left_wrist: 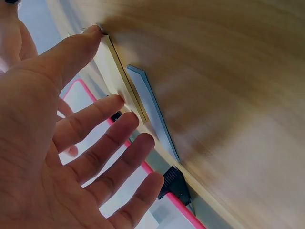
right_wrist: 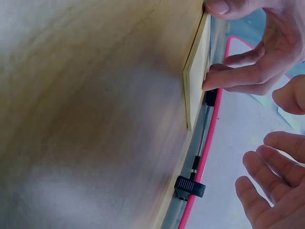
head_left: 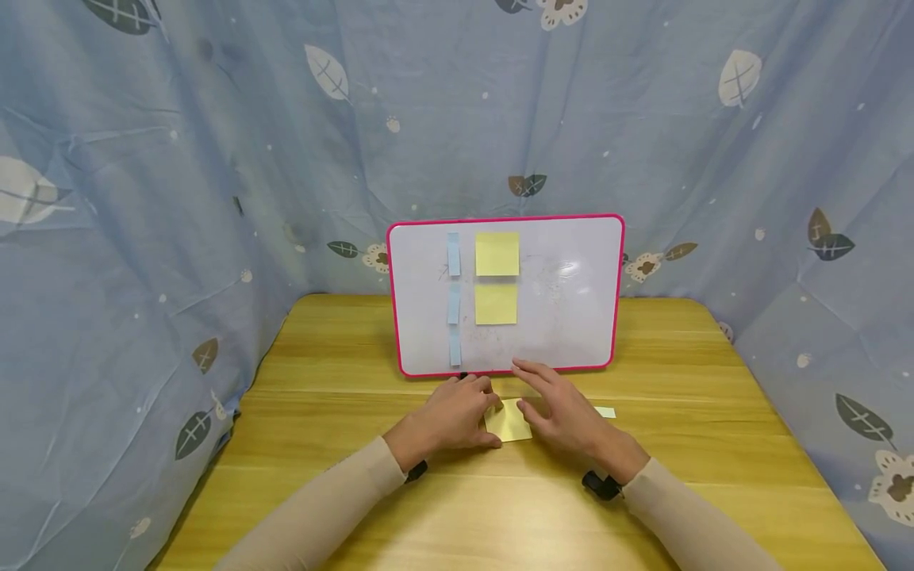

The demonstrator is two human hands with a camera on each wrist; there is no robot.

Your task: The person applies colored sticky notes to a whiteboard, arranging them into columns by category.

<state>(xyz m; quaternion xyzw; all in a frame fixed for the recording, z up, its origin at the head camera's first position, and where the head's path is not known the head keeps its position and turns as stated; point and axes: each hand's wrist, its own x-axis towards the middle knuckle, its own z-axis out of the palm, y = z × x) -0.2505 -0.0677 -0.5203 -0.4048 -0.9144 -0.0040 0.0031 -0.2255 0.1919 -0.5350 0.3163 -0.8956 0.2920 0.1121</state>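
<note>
A yellow sticky note pad (head_left: pixel 510 422) lies on the table between the two hands. My left hand (head_left: pixel 453 414) holds its left side, with the thumb at the near corner and the index fingertip toward the far part. Close to the pad's right edge is the thumb of my right hand (head_left: pixel 564 412); its fingers are extended and spread toward the whiteboard. A narrow blue sticky strip pad (left_wrist: pixel 151 114) sits beside the yellow pad in the left wrist view, hidden behind the left hand in the head view.
Behind the hands stands a pink-framed whiteboard (head_left: pixel 571 317), bearing two yellow notes (head_left: pixel 497 254) and a column of blue strips (head_left: pixel 454 304). Black clips (right_wrist: pixel 188 187) grip its lower frame. A pale strip (head_left: pixel 605 412) lies right of the right hand on the wooden table (head_left: pixel 321 357). Patterned curtains surround it.
</note>
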